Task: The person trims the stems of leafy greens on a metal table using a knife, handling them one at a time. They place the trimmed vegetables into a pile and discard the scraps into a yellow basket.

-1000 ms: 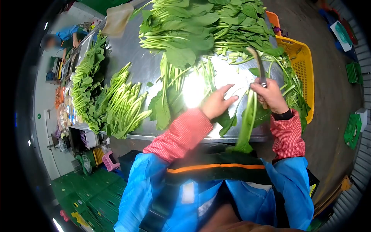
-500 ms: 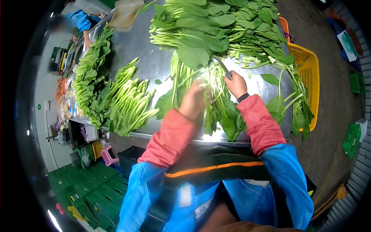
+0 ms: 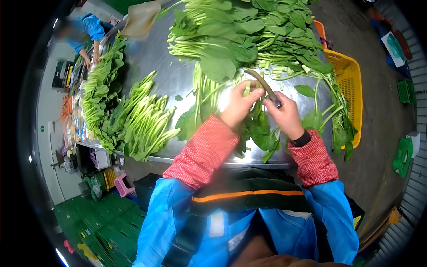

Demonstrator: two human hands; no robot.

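Note:
My left hand [image 3: 242, 101] is closed round the stems of some leafy greens [image 3: 262, 129], whose leaves hang down toward the table's near edge. In my right hand [image 3: 286, 115] is a small curved knife [image 3: 263, 82], its blade pointing up and left across the stems by my left thumb. Just left of my left hand lies a small bunch of greens [image 3: 205, 86] with pale stems. Beyond both hands a large heap of greens [image 3: 240, 40] spreads over the metal table [image 3: 149, 55]. Cut stem pieces [image 3: 280, 70] are scattered at its near edge.
Two more rows of greens [image 3: 149, 120] lie on the table's left side. A yellow crate [image 3: 354, 84] stands against the right edge, with greens [image 3: 342, 111] drooping near it. At the far left a person in blue [image 3: 92, 27] reaches over greens. Green crates [image 3: 102, 222] cover the lower-left floor.
My right hand has moved right and nearer me with the knife, whose blade now shows more fully. My left hand has shifted slightly right, its thumb now beside the blade.

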